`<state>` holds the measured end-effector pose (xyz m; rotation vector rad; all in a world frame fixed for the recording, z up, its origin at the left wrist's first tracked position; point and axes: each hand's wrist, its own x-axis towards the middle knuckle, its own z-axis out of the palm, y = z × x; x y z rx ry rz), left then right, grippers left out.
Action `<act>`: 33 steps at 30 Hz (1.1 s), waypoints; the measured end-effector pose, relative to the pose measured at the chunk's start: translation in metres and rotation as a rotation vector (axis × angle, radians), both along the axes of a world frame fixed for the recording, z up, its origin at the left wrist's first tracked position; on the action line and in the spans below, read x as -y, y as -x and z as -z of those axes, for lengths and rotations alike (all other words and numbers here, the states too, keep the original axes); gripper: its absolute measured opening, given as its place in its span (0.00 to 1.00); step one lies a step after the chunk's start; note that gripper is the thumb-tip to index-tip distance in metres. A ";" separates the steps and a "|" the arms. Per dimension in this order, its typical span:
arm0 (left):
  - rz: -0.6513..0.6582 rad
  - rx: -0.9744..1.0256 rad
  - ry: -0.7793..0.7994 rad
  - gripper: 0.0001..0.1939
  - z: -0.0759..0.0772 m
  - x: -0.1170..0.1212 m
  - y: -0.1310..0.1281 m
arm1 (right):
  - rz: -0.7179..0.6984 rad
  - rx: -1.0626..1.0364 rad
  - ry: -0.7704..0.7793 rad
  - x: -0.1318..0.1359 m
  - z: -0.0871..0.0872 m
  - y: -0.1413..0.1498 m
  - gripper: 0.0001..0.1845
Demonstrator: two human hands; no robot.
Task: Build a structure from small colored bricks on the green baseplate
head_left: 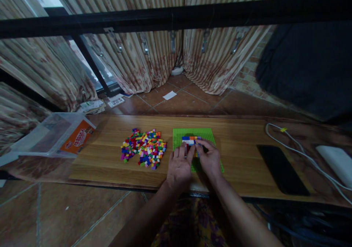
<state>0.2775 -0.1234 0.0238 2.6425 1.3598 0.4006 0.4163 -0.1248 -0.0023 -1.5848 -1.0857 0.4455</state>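
A green studded baseplate [178, 132] lies on the wooden board. On it stands a small build of toy building bricks [189, 138], with blue, orange, white and dark red pieces showing. My left hand [179, 168] is at the near left side of the build, its fingers bent and the index fingertip against the bricks. From the right, my right hand [210, 158] has its thumb and fingers closed on the build's right side. The fingers hide much of the build, and any single brick between them is too small to make out. Left of the plate spreads a pile of loose bricks [145, 148].
A clear plastic box [49, 129] with an orange label sits at the board's left end. To the right lie a black phone [282, 170], a white cable [298, 144] and a white device [337, 162]. A dark rail [176, 17] crosses ahead, before striped curtains [154, 56].
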 end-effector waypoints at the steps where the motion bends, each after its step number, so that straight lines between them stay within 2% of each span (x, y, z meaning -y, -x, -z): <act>1: -0.004 -0.006 0.000 0.30 0.000 0.000 -0.001 | 0.002 -0.013 -0.003 0.000 0.000 0.000 0.13; 16: -0.072 -0.122 -0.051 0.29 0.006 0.005 -0.010 | 0.010 -0.108 -0.018 -0.002 0.005 0.000 0.13; 23: -0.081 -0.120 -0.051 0.31 -0.004 0.009 -0.008 | -0.039 -0.182 -0.011 -0.001 -0.001 -0.003 0.14; 25: -0.084 -0.074 -0.041 0.32 -0.008 0.013 -0.002 | -0.050 -0.239 -0.003 0.002 -0.003 -0.008 0.16; 28: -0.097 0.028 -0.063 0.36 -0.007 0.024 0.018 | 0.030 -0.306 -0.024 0.010 -0.005 -0.018 0.19; 30: -0.100 0.113 -0.096 0.36 -0.003 0.032 0.038 | 0.095 -0.308 -0.065 0.018 -0.006 -0.023 0.18; 33: -0.181 0.241 -0.139 0.32 0.008 0.042 0.073 | 0.131 -0.279 -0.099 0.031 -0.009 -0.023 0.18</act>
